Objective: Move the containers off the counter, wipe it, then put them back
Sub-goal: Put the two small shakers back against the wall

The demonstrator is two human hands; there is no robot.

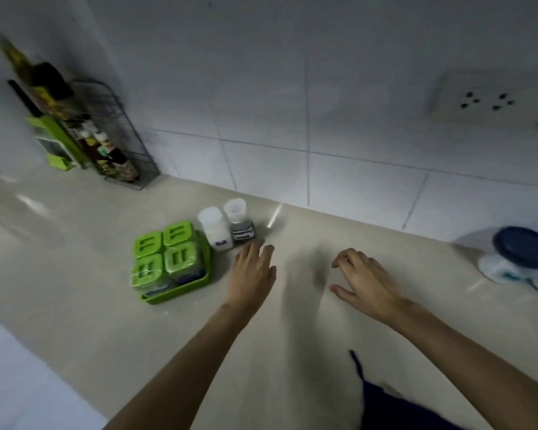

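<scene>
A green tray [180, 291] holding several green-lidded jars [165, 254] sits on the beige counter [90, 305]. Just right of it stand a white salt bottle [215, 229] and a clear-capped bottle [239, 220] with dark contents. My left hand [253, 271] hovers open beside the two bottles, fingertips close to the dark one, holding nothing. My right hand [362, 280] is open over bare counter further right, fingers curled a little and empty.
A wire rack [121, 141] with sauce bottles and a green item [61, 141] stands in the back left corner. A blue-lidded white container [520, 254] sits at the far right. A wall socket [486, 99] is on the tiled wall.
</scene>
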